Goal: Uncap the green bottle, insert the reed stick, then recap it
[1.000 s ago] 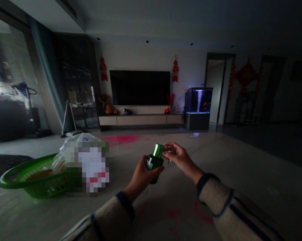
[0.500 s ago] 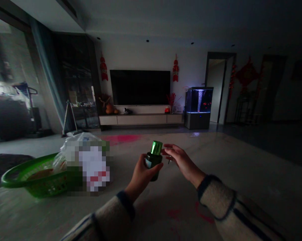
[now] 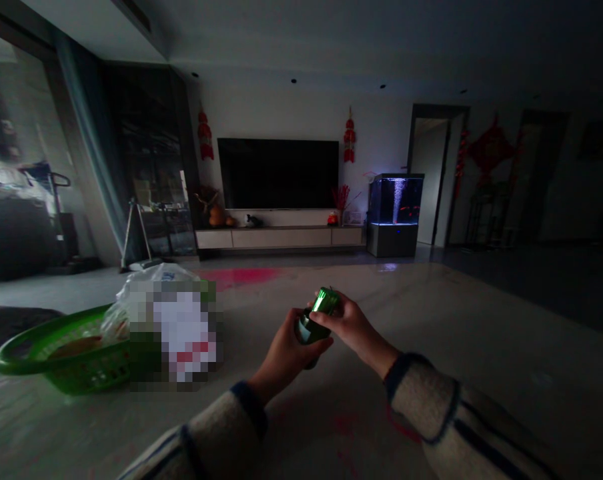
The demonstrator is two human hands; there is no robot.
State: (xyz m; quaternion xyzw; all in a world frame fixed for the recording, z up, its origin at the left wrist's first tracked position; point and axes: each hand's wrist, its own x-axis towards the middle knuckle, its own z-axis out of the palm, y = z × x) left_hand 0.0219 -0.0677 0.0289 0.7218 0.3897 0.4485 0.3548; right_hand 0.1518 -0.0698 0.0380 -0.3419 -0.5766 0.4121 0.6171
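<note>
A dark green bottle (image 3: 309, 329) with a pale label is tilted slightly to the right above the table. My left hand (image 3: 282, 350) is wrapped round its body, the thumb across the front. The shiny green cap (image 3: 324, 301) sits at the bottle's top. My right hand (image 3: 355, 325) has closed on this cap, thumb in front and fingers behind it. Whether the cap is still seated on the neck is hidden by the right thumb.
At the left a green plastic basket (image 3: 89, 373) holds a clear plastic bag (image 3: 149, 283). A blurred-out white and red item (image 3: 187, 333) lies beside it. The pale table (image 3: 461, 320) carries pink patches. Beyond stand a low cabinet (image 3: 281, 237) and a lit fish tank (image 3: 395, 203).
My right hand has moved left from beside the bottle and closed round the cap. The bottle, in my left hand, now leans more to the right.
</note>
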